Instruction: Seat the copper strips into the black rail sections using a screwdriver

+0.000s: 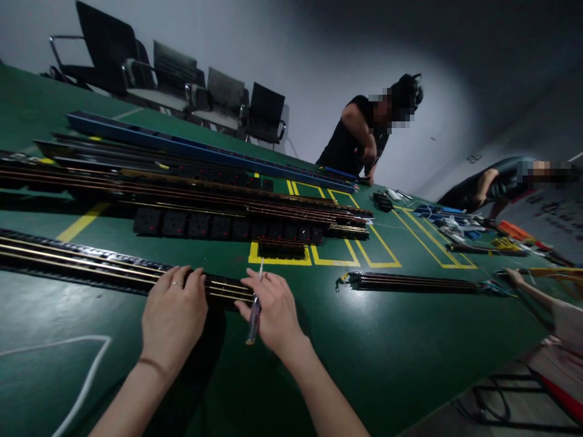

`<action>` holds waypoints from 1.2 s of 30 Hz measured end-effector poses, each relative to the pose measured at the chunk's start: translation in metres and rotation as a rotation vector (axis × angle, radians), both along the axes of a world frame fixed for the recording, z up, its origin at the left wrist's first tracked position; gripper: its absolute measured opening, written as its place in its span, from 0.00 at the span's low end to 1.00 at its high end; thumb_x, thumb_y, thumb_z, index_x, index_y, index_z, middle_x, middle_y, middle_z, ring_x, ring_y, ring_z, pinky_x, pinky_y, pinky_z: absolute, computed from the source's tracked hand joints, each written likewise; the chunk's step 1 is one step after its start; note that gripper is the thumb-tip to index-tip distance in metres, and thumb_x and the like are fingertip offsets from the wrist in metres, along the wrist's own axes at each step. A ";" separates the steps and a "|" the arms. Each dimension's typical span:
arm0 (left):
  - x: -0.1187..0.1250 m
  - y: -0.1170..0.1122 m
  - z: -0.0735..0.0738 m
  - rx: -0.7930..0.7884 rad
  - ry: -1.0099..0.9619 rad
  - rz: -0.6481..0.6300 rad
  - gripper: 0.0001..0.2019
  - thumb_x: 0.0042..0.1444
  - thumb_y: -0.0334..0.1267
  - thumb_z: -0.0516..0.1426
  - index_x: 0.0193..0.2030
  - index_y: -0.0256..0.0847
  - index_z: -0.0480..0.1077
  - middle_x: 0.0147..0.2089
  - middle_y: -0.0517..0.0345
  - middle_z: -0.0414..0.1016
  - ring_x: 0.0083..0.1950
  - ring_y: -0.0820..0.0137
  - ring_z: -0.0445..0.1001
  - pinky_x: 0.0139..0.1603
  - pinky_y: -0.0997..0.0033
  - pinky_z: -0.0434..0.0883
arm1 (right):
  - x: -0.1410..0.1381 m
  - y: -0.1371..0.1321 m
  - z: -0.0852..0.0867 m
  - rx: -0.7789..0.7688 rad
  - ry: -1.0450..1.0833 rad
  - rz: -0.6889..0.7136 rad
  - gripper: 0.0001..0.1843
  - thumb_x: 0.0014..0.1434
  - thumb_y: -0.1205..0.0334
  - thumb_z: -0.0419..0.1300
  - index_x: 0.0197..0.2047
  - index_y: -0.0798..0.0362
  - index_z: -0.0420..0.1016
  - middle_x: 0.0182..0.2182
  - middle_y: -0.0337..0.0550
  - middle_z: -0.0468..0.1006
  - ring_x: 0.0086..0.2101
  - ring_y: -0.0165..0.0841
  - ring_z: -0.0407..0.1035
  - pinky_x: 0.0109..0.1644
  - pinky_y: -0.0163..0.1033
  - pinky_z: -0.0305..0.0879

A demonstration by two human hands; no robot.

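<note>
A long black rail with brass-coloured strips [104, 267] lies across the near left of the table. Over its right part, my left hand [175, 309] is closed, fingers curled across the far edge and a ring on one of them. My right hand [277, 309] is at the rail's right end, thumb and fingertips against it. Between those fingers sits a screwdriver [255, 315], its clear handle pointing toward me and its thin shaft pointing away. Just beyond the right hand, a short dark piece with copper-coloured strips [282, 249] rests inside a yellow taped outline.
Long rails with copper-coloured strips [204, 193] and a row of black socket blocks [189, 225] lie farther back, before a blue rail [204, 149]. Another black rail [414, 283] is at right. A white cable [93, 370] curves at lower left. Other people work around the green table [387, 352].
</note>
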State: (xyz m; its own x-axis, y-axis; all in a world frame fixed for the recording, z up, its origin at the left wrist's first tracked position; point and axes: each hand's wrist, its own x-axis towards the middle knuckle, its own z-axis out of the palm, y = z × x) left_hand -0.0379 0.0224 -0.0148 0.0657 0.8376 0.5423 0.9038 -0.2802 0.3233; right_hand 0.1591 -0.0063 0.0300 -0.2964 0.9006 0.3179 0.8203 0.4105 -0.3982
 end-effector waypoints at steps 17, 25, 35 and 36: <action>-0.005 -0.001 -0.003 0.168 -0.124 -0.172 0.18 0.61 0.36 0.52 0.58 0.45 0.68 0.62 0.56 0.71 0.65 0.61 0.66 0.71 0.47 0.53 | 0.066 -0.058 -0.023 -0.089 -0.106 -0.329 0.31 0.43 0.57 0.76 0.51 0.46 0.75 0.47 0.41 0.80 0.46 0.40 0.75 0.52 0.45 0.73; -0.002 0.009 -0.021 0.234 -0.233 -0.109 0.20 0.63 0.40 0.51 0.62 0.44 0.64 0.63 0.49 0.69 0.66 0.56 0.64 0.69 0.45 0.57 | 0.112 -0.088 0.028 0.304 -0.258 -0.199 0.26 0.50 0.69 0.68 0.53 0.52 0.73 0.53 0.44 0.78 0.50 0.40 0.74 0.53 0.45 0.74; -0.020 0.010 -0.030 0.111 -0.467 0.305 0.25 0.54 0.43 0.54 0.59 0.42 0.62 0.69 0.42 0.56 0.71 0.47 0.56 0.67 0.36 0.58 | 0.140 0.005 0.178 0.527 -0.585 0.015 0.24 0.58 0.67 0.57 0.58 0.45 0.73 0.61 0.39 0.71 0.55 0.39 0.68 0.59 0.53 0.68; -0.022 0.012 -0.033 0.075 -0.462 0.295 0.23 0.54 0.42 0.53 0.58 0.42 0.64 0.67 0.42 0.57 0.70 0.47 0.57 0.67 0.36 0.57 | 0.137 0.023 0.183 0.552 -0.573 0.031 0.25 0.57 0.69 0.56 0.57 0.46 0.74 0.61 0.39 0.71 0.55 0.39 0.67 0.59 0.53 0.68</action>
State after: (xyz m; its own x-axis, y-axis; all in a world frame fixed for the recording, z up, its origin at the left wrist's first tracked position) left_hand -0.0597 0.0342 -0.0477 -0.4246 0.7425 0.5181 0.7162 -0.0745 0.6939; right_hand 0.2958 0.0171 0.2131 -0.5712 0.6460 0.5064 0.8208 0.4512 0.3502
